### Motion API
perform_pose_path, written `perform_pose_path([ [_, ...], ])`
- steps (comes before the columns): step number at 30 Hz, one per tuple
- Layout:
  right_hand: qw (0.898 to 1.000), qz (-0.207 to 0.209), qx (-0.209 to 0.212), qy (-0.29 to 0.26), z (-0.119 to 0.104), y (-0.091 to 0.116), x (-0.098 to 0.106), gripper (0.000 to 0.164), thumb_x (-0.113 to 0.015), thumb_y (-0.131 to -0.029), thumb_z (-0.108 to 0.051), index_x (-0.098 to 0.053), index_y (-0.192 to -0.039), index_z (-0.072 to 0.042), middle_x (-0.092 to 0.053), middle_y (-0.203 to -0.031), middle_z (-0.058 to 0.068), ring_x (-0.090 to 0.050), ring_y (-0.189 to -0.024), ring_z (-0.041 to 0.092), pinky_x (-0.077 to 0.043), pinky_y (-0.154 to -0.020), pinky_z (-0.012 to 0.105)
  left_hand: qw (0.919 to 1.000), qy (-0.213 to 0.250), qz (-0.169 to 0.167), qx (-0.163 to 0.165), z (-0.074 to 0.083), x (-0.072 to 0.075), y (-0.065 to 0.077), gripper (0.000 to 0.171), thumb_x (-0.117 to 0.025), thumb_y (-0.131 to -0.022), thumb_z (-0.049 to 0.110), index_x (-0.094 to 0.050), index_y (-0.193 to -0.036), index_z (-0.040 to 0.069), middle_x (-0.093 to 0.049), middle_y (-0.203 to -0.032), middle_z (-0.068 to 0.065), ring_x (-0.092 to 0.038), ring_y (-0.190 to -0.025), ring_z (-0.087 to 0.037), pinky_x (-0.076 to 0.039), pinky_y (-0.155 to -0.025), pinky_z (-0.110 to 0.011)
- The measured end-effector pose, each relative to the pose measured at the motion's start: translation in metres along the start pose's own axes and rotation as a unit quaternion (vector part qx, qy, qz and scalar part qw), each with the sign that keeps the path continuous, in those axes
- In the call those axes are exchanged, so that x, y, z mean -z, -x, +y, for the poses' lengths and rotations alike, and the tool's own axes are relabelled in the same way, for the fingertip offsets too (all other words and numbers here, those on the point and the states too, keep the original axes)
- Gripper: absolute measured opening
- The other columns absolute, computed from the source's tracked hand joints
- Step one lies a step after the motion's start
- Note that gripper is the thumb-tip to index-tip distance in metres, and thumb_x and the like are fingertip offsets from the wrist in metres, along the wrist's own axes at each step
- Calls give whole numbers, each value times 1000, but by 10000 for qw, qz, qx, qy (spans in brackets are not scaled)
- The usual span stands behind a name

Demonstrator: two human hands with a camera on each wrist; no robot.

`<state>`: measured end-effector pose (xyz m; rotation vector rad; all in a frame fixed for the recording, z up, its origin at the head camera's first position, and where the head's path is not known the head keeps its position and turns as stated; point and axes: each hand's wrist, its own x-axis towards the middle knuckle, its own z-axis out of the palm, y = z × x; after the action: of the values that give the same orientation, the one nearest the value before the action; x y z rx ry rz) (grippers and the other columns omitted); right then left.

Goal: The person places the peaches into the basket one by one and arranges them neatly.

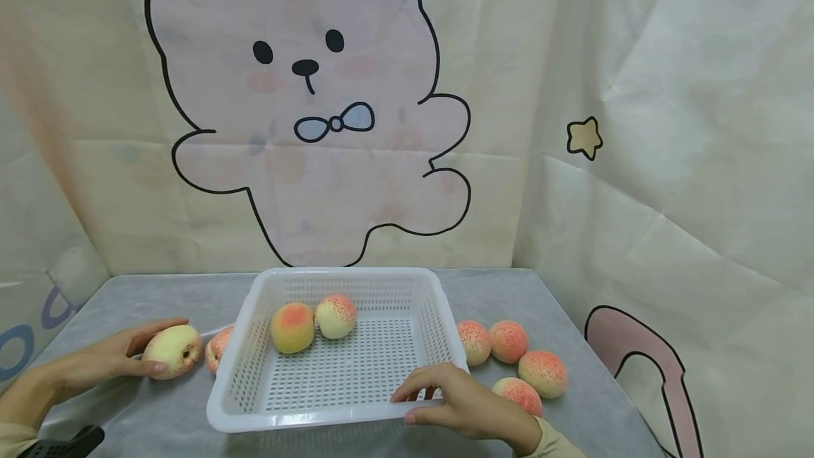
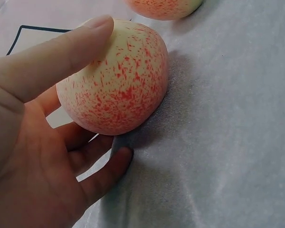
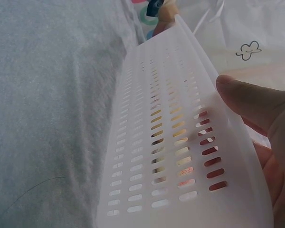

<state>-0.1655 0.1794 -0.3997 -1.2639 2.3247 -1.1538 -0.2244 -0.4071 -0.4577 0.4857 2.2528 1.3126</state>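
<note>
My left hand (image 1: 121,355) holds a pale peach (image 1: 173,352) at the table's left side. In the left wrist view the thumb lies over the red-speckled peach (image 2: 118,80) with fingers curled beneath it. My right hand (image 1: 454,401) grips the near right rim of a white plastic basket (image 1: 318,417), fingers inside and thumb outside. The right wrist view shows that thumb at the rim of the slotted basket wall (image 3: 166,123). Inside the basket, a yellow-orange peach (image 1: 292,334) sits beside a pale one with a red top (image 1: 335,316).
Another peach (image 1: 218,350) lies between my left hand and the basket, partly hidden by its wall. Several peaches (image 1: 509,342) lie together right of the basket. A grey cloth (image 1: 496,288) covers the table, with a printed curtain (image 1: 496,161) behind.
</note>
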Motion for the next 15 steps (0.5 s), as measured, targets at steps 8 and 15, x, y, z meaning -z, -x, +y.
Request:
perform_pose_path([
  [8, 10000, 13, 22, 19, -1, 1, 0, 27, -70, -95, -25, -74, -117, -11, -76, -113, 6, -65, -95, 5, -52, -79, 21, 9974, -463, 444, -339, 1, -4, -1, 67, -57, -99, 15, -27, -152, -13, -57, -131, 22, -49, -111, 14, -46, -84, -15],
  [15, 9999, 84, 127, 52, 0, 0, -1, 25, -70, -94, -23, -75, -116, -11, -77, -112, 7, -67, -92, 18, -52, -77, 21, 9865, -1160, 1147, -105, 8, -4, 2, 63, -59, -99, 24, -36, -154, 1, -56, -129, 25, -50, -108, 13, -46, -80, -18],
])
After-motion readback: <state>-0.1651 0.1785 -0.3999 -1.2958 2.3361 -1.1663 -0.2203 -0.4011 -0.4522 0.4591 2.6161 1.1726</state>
